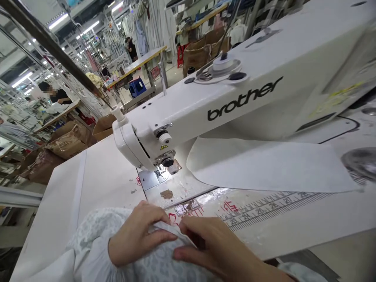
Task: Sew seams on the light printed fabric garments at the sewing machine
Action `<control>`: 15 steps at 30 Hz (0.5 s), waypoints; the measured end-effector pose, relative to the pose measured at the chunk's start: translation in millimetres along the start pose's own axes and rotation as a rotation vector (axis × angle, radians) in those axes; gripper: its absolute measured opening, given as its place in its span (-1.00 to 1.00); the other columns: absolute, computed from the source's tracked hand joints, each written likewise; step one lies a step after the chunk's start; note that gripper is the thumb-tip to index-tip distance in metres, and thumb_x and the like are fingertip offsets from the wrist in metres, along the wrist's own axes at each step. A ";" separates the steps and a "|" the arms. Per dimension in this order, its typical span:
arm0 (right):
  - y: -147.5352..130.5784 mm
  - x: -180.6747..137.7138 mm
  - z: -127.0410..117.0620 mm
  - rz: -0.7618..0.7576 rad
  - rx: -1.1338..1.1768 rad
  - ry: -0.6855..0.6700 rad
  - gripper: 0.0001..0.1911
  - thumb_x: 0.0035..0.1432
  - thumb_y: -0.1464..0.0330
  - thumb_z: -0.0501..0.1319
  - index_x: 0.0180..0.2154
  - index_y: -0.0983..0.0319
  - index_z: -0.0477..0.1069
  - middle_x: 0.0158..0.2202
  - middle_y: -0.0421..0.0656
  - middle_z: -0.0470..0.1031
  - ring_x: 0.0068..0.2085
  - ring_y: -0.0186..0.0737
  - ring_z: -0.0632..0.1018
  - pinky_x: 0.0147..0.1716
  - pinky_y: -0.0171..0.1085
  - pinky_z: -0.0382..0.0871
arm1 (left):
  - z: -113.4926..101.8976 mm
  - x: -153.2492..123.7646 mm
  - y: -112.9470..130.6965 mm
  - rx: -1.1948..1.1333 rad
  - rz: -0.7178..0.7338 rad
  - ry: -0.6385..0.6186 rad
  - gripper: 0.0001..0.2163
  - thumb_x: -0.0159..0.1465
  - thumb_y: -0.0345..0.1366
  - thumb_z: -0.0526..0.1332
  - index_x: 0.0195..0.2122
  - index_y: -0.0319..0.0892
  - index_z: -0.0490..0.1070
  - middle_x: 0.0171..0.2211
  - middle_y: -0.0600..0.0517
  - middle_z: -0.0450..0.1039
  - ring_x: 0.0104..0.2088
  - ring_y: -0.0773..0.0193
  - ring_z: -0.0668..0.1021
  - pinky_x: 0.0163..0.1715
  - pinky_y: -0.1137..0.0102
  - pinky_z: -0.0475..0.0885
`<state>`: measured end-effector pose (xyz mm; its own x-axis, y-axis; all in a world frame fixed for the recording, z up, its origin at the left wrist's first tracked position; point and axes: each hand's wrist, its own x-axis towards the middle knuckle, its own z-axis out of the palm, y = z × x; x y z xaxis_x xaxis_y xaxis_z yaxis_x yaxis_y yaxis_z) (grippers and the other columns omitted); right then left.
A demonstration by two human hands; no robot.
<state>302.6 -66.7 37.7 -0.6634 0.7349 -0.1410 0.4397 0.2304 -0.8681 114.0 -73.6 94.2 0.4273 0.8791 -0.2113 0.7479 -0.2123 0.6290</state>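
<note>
My left hand (pixel 138 233) and my right hand (pixel 210 244) meet at the near edge of the sewing table, both pinching a folded edge of pale patterned fabric (pixel 105 231). The fabric bunches under and left of my hands. Just beyond them stands a white Brother sewing machine (pixel 235 98), its needle and presser foot (pixel 164 168) lit over the metal needle plate (pixel 149 182). My fingers lie a short way in front of the needle plate, apart from it.
A flat white fabric piece (pixel 264 164) lies under the machine arm at right. A printed ruler strip (pixel 273 205) runs along the table. Brown sacks (pixel 67 143) and boxes stand at left. Another person (pixel 57 96) sits at a far bench.
</note>
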 end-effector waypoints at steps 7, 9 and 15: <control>4.9 -10.1 -4.5 0.026 0.172 -0.207 -0.46 0.14 0.15 0.18 -0.65 0.23 -0.07 -0.64 -0.33 -0.07 -0.57 -0.41 0.05 -0.60 -0.33 -0.12 | -19.7 -30.2 -7.9 -0.050 -0.190 0.089 -0.78 0.23 -0.11 0.20 -0.45 -0.14 0.40 -0.45 0.09 0.45 -0.38 0.31 0.45 -0.32 0.44 0.28; -0.8 -9.7 -7.5 -0.041 0.227 -0.187 -0.54 0.19 0.23 0.13 -0.62 0.23 -0.03 -0.60 -0.32 0.00 -0.53 -0.39 0.09 -0.57 -0.33 -0.07 | -12.1 -38.3 -6.9 -0.171 -0.220 0.225 -0.79 0.29 -0.14 0.11 -0.37 -0.13 0.40 -0.42 0.08 0.45 -0.41 0.33 0.45 -0.42 0.48 0.30; -22.5 -13.0 -12.6 -0.097 0.432 -0.253 -0.86 0.03 0.55 0.12 -0.35 0.22 0.28 -0.44 -0.29 0.31 -0.41 -0.37 0.30 -0.45 -0.38 0.15 | 17.5 -44.7 10.0 -0.094 -0.153 0.425 -0.94 0.15 -0.29 0.30 -0.45 -0.10 0.47 -0.50 0.14 0.48 -0.46 0.38 0.49 -0.40 0.53 0.35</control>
<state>309.0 -73.4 65.1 -0.8379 0.5337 -0.1147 0.1139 -0.0346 -0.9929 111.3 -122.5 96.8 0.0550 0.9985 0.0059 0.7281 -0.0442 0.6840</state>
